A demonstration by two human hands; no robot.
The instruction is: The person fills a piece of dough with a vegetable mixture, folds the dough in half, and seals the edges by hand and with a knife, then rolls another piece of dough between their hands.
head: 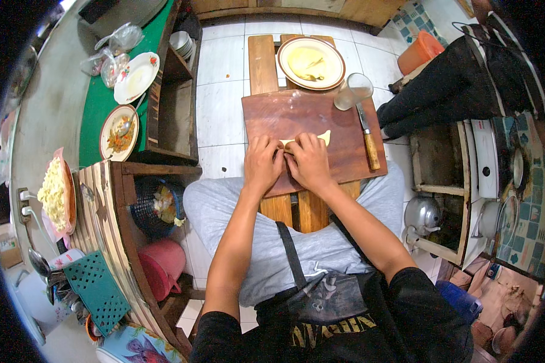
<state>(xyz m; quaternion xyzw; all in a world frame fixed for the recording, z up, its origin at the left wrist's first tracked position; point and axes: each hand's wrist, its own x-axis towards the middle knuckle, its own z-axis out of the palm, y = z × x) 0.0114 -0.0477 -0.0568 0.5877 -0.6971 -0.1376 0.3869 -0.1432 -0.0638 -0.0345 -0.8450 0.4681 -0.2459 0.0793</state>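
Observation:
A flat, thin piece of pale yellow dough (pixel 325 137) lies on a reddish-brown wooden board (pixel 277 115). My left hand (pixel 262 162) pinches its near left part with bent fingers. Right beside it, my right hand (pixel 309 159) grips the same piece, and the fingertips of both hands almost meet. Much of the dough is hidden under my fingers; one pointed corner sticks out past the right hand. To the right on the board are an empty drinking glass (pixel 353 92) and a knife with a wooden handle (pixel 370 149). Beyond the board, a brown-rimmed plate (pixel 285 68) holds yellow dough sheets.
At left, a plate (pixel 104 141) of chopped orange filling with a spoon (pixel 126 127) rests on a green surface, near a flowered plate (pixel 138 75). Another person's dark-trousered leg (pixel 431 88) is close on the right. A metal kettle (pixel 421 213) sits in a low shelf.

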